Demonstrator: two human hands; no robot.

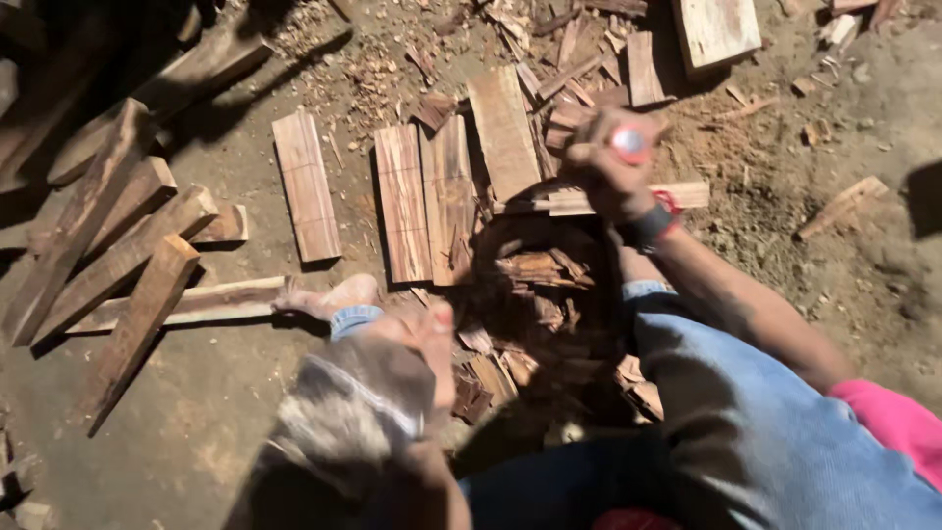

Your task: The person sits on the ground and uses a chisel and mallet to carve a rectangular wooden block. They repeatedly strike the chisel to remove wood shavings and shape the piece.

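The right hand [616,162] is gripping a red-capped tool handle [631,143] above a wood strip [599,199], the blurred left hand [432,348] is hanging near chips [535,270], its grip unreadable; split boards [427,196] are lying finished alongside uncut billets [118,255].

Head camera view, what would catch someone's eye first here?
The right hand, raised at upper centre, is closed on something with a red end, above a heap of split wood scraps. The left hand, blurred and near the lens, is at bottom centre. Flat boards lie on the dirt, with long planks stacked at left.
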